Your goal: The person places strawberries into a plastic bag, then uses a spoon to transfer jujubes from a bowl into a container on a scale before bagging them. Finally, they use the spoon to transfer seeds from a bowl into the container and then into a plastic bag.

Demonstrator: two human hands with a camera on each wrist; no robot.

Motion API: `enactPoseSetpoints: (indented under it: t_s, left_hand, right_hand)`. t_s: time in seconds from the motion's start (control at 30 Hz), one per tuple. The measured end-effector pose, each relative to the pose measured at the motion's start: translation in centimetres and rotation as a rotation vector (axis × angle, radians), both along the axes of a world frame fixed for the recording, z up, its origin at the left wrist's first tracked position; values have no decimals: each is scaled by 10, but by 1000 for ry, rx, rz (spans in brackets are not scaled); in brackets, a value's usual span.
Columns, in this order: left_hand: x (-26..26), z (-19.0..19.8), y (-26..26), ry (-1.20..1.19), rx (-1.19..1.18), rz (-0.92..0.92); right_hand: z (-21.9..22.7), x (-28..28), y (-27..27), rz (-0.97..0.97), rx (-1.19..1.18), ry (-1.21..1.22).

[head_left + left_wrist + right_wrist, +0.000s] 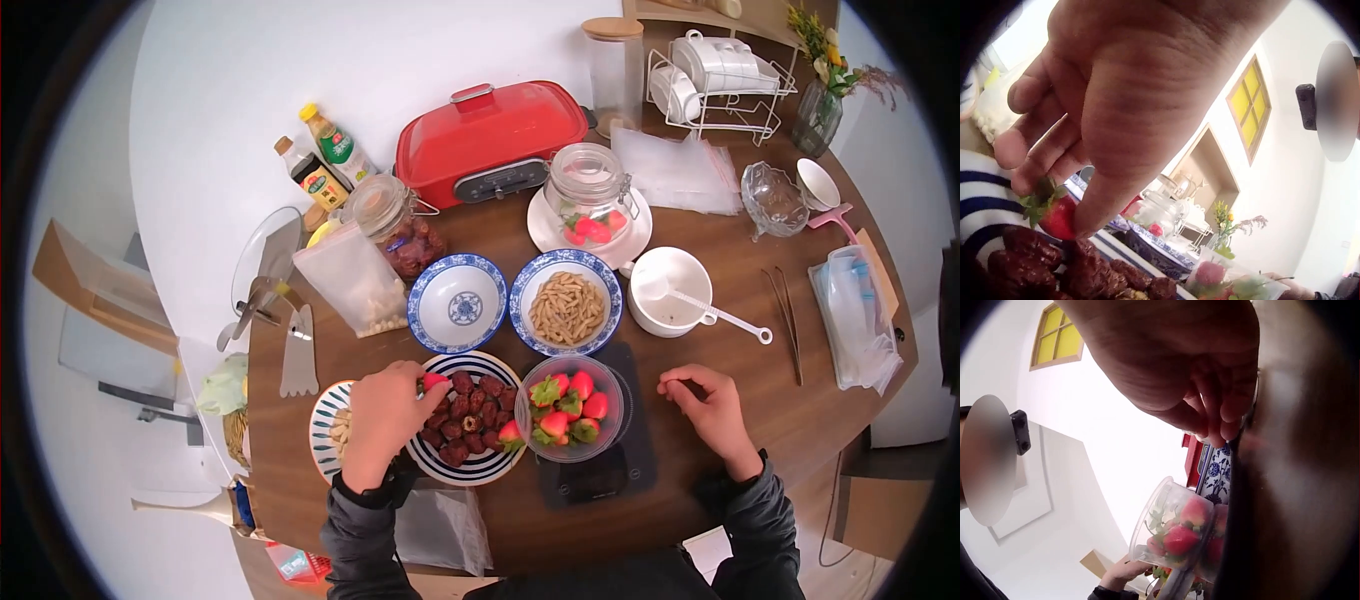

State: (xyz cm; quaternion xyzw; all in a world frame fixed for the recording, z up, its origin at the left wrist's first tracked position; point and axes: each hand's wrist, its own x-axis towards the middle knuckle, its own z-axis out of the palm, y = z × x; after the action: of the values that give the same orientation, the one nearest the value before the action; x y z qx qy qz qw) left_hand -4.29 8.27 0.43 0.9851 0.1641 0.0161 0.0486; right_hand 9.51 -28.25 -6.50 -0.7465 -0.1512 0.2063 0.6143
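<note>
My left hand (385,410) pinches a strawberry (1059,217) between thumb and fingers, low over the striped plate (440,474) at its upper left side. Wrinkled red dates (462,408) fill that plate, close below the fruit in the left wrist view. To the right, a clear plastic tub (1147,534) of strawberries stands on a black kitchen scale (640,440). Another strawberry (510,432) shows at the plate's right edge, beside the tub. My right hand (708,408) hovers right of the scale, fingers loosely curled and holding nothing.
Behind are two blue-and-white bowls (458,342), one with pale finger-shaped pieces, and a white cup (672,320) with a spoon. A lidded glass jar (588,180) holds strawberries. Tongs (788,325) lie at right; a red electric cooker (490,130) stands at the back.
</note>
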Motion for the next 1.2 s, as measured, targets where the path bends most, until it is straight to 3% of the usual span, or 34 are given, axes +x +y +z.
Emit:
enactPoseSetpoints:
  t_s: [0.13,0.2,0.23,0.3,0.43,0.5,0.67,1.0,1.13,1.2]
  left_hand:
    - [-1,37,-31,-156,-79,4]
    - [4,50,-55,-211,-286,-96]
    - [7,48,-64,-209,-285,-89]
    - [14,44,-80,-223,-283,-281]
    - [23,45,-87,-206,-205,-322]
    - [17,51,-85,-277,-297,-252]
    - [-25,56,-80,-331,-251,-147]
    - [-148,21,-81,-368,-273,382]
    - [-178,3,-97,-351,-228,375]
    - [-182,-5,-114,-286,-349,333]
  right_hand:
    - [-8,7,2,-3,8,49]
    - [-16,11,3,4,17,85]
    - [-20,13,3,11,17,88]
    - [-25,17,2,1,-39,101]
    - [-28,17,0,9,-21,118]
    - [-31,16,-1,34,-13,59]
    - [-33,13,-1,55,5,-10]
    - [-37,10,-3,83,4,-112]
    - [-38,8,-3,91,-14,-157]
    - [-42,8,-3,91,0,-156]
